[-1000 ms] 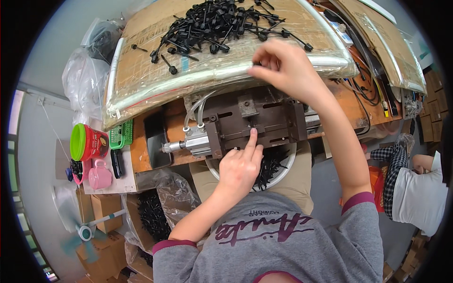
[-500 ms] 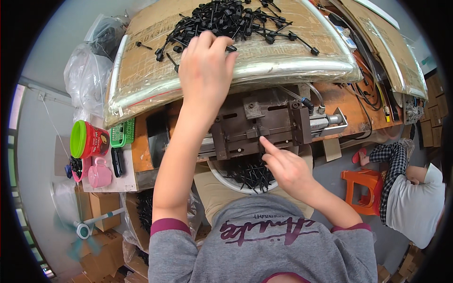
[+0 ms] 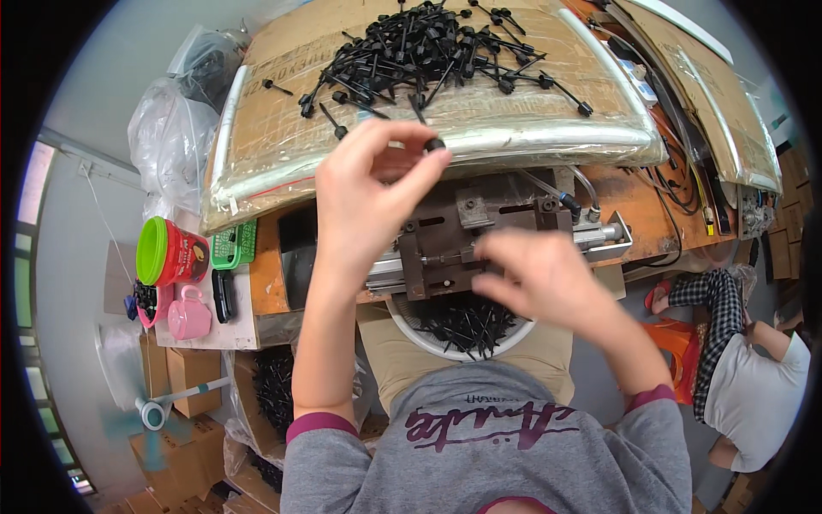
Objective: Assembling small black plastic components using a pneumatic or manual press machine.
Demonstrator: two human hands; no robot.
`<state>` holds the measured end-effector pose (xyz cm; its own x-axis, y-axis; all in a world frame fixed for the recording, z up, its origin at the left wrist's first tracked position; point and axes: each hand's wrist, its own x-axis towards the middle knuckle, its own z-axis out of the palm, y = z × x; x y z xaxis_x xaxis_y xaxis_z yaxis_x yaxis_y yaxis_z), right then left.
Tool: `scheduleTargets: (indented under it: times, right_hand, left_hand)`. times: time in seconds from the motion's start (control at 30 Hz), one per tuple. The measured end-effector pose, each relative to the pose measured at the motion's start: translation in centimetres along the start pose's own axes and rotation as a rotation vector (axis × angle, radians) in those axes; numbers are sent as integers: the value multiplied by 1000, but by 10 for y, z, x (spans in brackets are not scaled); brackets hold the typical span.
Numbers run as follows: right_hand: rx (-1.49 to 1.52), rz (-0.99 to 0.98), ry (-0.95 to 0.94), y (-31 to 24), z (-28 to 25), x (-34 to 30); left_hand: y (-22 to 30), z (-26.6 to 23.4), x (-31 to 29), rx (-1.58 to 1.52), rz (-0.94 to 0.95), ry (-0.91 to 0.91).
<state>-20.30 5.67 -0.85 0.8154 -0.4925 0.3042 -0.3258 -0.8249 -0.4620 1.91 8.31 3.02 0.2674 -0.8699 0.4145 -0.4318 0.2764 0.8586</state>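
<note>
My left hand (image 3: 364, 188) pinches a black plastic pin with a round knobbed head (image 3: 435, 145) between thumb and fingertips, its thin stem pointing up. It hovers at the near edge of a plastic-wrapped cardboard tray (image 3: 265, 120), where a heap of similar black pins (image 3: 419, 47) lies. My right hand (image 3: 548, 278), blurred by motion, is over the right part of a dark metal clamping fixture (image 3: 471, 210); whether its fingers hold anything is hidden by the blur. Beneath the fixture, a round white-rimmed basket (image 3: 411, 330) at my lap contains more black pins.
At left stand a red and green bucket (image 3: 167, 253), a pink mug (image 3: 189, 315) and a green basket (image 3: 235, 246). An air cylinder with hoses (image 3: 599, 233) sits right of the fixture. A fan (image 3: 152, 415) is at lower left; another person (image 3: 753, 377) is at far right.
My left hand has drawn back from the heap toward me, bringing a black pin. My right hand has lifted from pointing at the fixture's middle and moved slightly right, its fingers now curled.
</note>
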Motion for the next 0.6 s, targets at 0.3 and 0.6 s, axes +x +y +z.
scheduleTargets:
  times: [0.3, 0.6]
  right_hand:
    - [-403, -86, 316, 45, -6, 241]
    - [-407, -84, -86, 65, -23, 221]
  left_hand:
    - [21, 22, -85, 98, 75, -168]
    - [-23, 48, -150, 523, 210, -204]
